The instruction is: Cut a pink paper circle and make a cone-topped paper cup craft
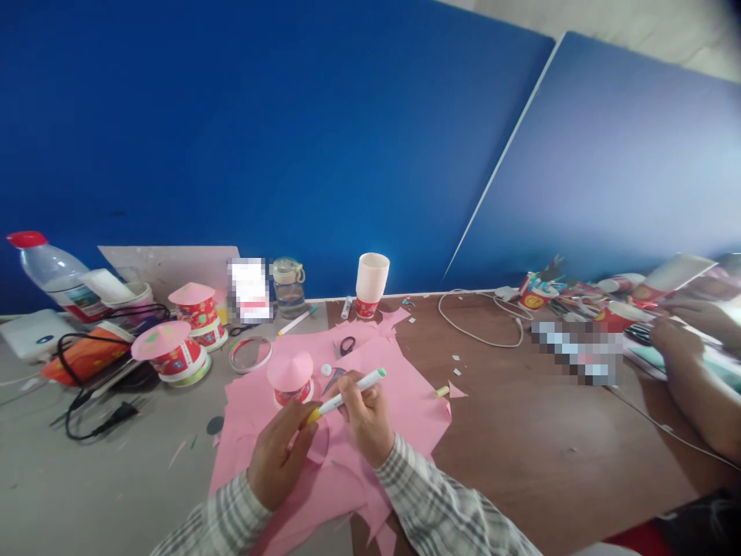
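Both my hands meet over sheets of pink paper on the table. My right hand is closed round a white marker with a green end cap. My left hand pinches the marker's yellow end, fingers closed. Just beyond my hands stands a small red paper cup topped with a pink paper cone. Small black-handled scissors and a small white cap lie on the pink paper behind it.
Two more pink-topped cups stand at left near a black cable, a tape ring, a water bottle and a glass jar. A cup stack stands at the back. Another person's arm works at right.
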The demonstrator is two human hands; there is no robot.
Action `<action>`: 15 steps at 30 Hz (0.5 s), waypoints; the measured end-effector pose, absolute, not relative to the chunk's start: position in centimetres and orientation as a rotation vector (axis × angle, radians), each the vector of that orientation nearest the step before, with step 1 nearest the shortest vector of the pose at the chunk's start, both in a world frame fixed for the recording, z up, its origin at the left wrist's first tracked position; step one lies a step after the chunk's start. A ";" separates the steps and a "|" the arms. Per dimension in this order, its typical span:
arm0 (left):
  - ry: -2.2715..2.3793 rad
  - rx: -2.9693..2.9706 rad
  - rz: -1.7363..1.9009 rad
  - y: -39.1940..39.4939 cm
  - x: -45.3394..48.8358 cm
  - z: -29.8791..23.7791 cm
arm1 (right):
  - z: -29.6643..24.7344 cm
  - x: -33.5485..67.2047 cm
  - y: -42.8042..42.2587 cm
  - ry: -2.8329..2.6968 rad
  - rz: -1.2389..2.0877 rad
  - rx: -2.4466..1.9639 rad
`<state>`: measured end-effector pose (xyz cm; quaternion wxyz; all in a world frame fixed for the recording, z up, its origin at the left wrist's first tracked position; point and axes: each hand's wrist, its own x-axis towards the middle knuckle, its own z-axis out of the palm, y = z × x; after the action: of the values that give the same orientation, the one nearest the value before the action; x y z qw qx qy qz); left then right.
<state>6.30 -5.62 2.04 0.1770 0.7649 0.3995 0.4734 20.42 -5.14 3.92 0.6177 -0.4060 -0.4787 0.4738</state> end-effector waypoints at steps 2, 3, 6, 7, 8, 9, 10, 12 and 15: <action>1.142 2.188 1.349 -5.6 6.3 2.0 | 4.4 20.4 -5.2 -1.075 1.121 -0.948; 1.147 2.190 1.351 -5.7 6.3 2.0 | 4.5 20.3 -5.2 -1.063 1.131 -0.953; 1.145 2.206 1.356 -5.8 6.2 1.9 | 4.8 20.2 -5.1 -1.033 1.177 -0.957; 1.142 2.218 1.352 -5.8 6.1 1.9 | 4.8 20.1 -5.1 -1.022 1.203 -0.956; 1.141 2.227 1.346 -5.8 6.1 1.8 | 4.8 20.0 -5.0 -1.010 1.229 -0.954; 1.141 2.235 1.339 -5.8 6.1 1.8 | 4.7 19.9 -5.0 -0.998 1.249 -0.951; 1.144 2.237 1.330 -5.8 6.1 1.8 | 4.6 19.8 -4.9 -0.988 1.261 -0.948; 1.152 2.234 1.316 -5.7 6.0 1.7 | 4.4 19.6 -4.9 -0.978 1.266 -0.947; 1.161 2.224 1.310 -5.6 6.1 1.7 | 4.1 19.6 -4.8 -0.985 1.262 -0.949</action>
<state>6.10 -5.62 1.67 0.1551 0.7763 0.4054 0.4572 19.64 -4.84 4.06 0.5976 -0.4088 -0.4244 0.5437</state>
